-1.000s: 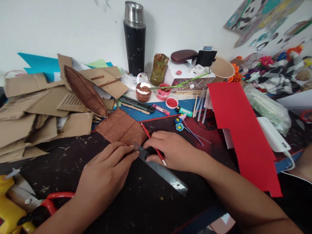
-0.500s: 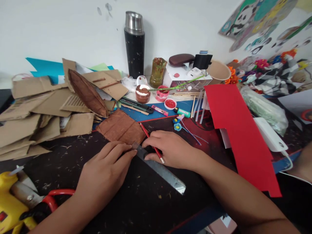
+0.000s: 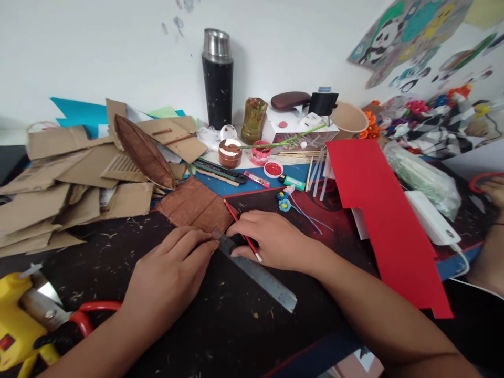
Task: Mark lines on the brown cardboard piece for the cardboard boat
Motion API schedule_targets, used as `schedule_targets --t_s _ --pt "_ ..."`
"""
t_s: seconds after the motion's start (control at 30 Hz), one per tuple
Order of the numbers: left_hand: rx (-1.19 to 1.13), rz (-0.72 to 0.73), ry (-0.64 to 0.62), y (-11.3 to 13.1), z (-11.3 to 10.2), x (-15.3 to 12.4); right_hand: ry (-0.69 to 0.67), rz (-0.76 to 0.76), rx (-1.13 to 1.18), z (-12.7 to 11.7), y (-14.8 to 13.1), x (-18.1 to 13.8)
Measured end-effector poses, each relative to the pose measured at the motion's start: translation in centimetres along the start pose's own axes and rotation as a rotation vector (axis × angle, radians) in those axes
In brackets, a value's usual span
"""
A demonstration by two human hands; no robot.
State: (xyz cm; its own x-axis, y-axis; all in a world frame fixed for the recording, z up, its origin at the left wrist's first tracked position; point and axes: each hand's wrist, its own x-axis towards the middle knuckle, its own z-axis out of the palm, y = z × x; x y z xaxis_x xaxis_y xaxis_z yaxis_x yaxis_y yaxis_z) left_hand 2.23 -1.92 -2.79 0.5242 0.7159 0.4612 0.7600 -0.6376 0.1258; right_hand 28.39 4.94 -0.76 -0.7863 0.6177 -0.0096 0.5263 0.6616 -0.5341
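A brown-painted cardboard piece [image 3: 192, 202] lies on the dark tabletop just beyond my fingers. A grey metal ruler [image 3: 263, 281] runs diagonally from its near corner toward the lower right. My left hand [image 3: 169, 270] has its fingers pinched together at the ruler's upper end, touching the cardboard's near edge. My right hand [image 3: 271, 239] carries a red pencil [image 3: 254, 248] between its fingers, the tip pointing up and left over the cardboard. The right thumb rests by the ruler. The exact contact under my left fingertips is hidden.
Cardboard scraps [image 3: 86, 168] pile up at left, with a brown leaf-shaped piece [image 3: 144, 149] on them. A black flask [image 3: 218, 84], paint jars [image 3: 230, 153] and a utility knife [image 3: 220, 170] stand behind. Red sheet [image 3: 386, 220] lies right; another person's hand [image 3: 496, 190] is beyond. Scissors [image 3: 84, 315] lie lower left.
The view has shifted slightly. At the far right, another person's hand with a red-rimmed thing has come further into view. My hands, pencil and ruler keep nearly the same arrangement.
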Motion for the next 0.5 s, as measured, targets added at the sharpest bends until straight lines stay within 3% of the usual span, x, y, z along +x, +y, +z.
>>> schedule_targets --t_s 0.5 --pt "-0.068 -0.036 0.011 0.04 0.26 -0.43 0.002 0.024 -0.057 0.00 -0.73 -0.08"
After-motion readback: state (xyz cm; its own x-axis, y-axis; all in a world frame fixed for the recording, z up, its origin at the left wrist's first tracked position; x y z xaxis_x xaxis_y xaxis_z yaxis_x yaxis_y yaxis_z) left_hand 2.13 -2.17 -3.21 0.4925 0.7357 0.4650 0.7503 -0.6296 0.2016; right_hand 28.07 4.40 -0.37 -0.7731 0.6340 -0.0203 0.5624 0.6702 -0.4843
